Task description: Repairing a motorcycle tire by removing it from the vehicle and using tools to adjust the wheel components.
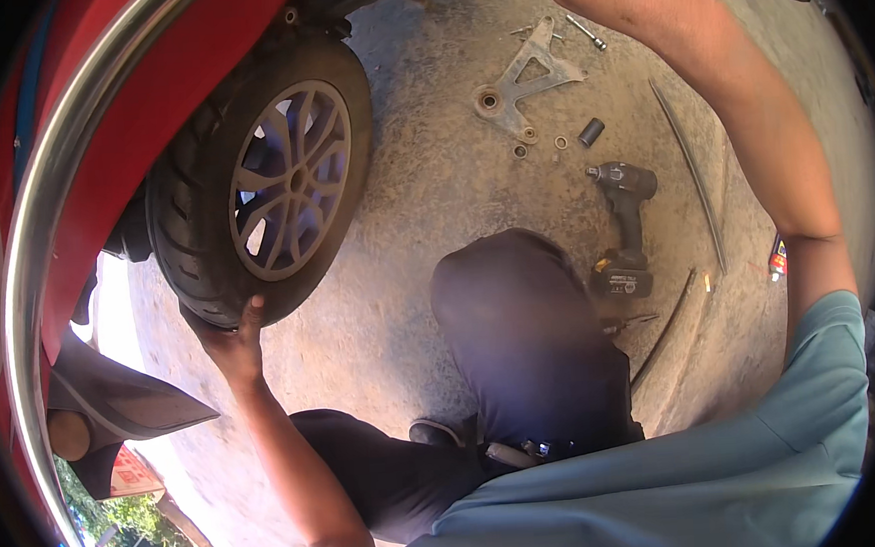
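Observation:
My left hand (234, 348) grips the lower edge of a wheel (297, 177). Its thumb lies on the tyre's sidewall, while the fingers wrap round the tread and are partly hidden. The wheel has a black tyre and a grey multi-spoke rim, and stands upright beside the red bodywork (152, 110). My right arm (759, 123) reaches up past the top edge, so the right hand is out of sight.
On the concrete floor lie a cordless impact wrench (626, 202), a black socket (592, 132), a triangular metal arm (531, 77), small rings (561, 143), an extension bar (586, 32) and a long dark strip (690, 178). A chrome tube (24, 269) curves along the left.

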`<state>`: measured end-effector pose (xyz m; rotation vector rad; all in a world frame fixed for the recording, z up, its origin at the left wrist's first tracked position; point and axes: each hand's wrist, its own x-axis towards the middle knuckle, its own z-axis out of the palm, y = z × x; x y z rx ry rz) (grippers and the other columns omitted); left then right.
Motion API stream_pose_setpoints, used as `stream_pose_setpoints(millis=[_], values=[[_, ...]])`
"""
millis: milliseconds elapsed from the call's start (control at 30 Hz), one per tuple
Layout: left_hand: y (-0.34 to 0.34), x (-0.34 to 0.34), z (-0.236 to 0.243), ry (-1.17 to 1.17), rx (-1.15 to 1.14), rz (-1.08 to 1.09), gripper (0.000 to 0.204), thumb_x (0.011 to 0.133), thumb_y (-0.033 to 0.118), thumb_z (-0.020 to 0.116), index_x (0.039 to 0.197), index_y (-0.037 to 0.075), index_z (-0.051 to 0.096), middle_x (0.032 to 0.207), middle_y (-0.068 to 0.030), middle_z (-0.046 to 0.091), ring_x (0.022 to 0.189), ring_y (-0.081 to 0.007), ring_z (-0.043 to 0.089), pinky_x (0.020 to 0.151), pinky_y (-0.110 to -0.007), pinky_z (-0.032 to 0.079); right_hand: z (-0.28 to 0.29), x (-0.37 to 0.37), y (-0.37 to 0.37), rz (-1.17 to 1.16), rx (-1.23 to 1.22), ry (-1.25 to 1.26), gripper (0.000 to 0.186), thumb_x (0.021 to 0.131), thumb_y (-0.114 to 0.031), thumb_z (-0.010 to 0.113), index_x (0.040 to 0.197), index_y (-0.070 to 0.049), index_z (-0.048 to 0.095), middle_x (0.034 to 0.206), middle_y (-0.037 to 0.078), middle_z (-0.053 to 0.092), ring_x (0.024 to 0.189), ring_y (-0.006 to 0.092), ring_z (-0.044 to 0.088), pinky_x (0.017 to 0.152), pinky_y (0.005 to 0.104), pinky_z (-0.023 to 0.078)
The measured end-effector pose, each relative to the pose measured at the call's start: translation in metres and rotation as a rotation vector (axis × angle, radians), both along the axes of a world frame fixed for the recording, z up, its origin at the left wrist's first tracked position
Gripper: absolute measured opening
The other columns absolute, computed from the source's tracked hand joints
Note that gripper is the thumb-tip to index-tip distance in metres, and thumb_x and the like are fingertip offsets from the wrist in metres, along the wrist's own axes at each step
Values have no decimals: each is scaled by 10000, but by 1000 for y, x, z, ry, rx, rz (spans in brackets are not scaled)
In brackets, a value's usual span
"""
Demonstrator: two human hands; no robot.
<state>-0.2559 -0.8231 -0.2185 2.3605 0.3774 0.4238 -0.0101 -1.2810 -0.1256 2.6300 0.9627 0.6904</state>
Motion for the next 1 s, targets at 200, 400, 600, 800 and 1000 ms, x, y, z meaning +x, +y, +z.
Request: stream_pose_setpoints(millis=[200,400,600,800,1000], values=[[-3,9,-4,63,0,12,1133,683,327,976,1535,-36,323,1508,-205,455,1389,-299,445,1181,-404,317,7,53,-5,-24,-133,-84,343,912,-383,640,749,-88,703,682,140,692,683,347,719,634,480,577],[8,-9,-6,93,-117,-20,1114,725,307,956,1554,-44,300,1536,-182,441,1411,-271,423,1203,-383,282,-15,122,-21,160,-48,-180,445,921,-468,640,648,-116,637,629,114,660,621,335,685,584,469,545],[11,-22,-30,228,-342,-20,1067,768,185,929,1569,-17,254,1526,-163,450,1373,-256,462,1187,-388,336,-103,177,-42,134,281,-22,510,971,-431,607,589,-98,660,615,168,648,562,406,627,565,505,503],[42,-34,-50,-240,-1542,-61,1015,960,687,536,1619,4,176,1650,-196,297,1521,-321,295,1272,-478,187,-58,111,-58,174,269,63,470,905,-509,683,698,-90,632,639,174,630,654,405,653,591,510,500],[20,-10,-122,-196,-1122,125,690,1054,516,476,1551,49,370,1530,-136,489,1385,-295,483,1190,-462,366,-56,135,-59,188,143,9,458,885,-507,690,691,-95,641,635,165,637,652,405,654,597,505,512]])
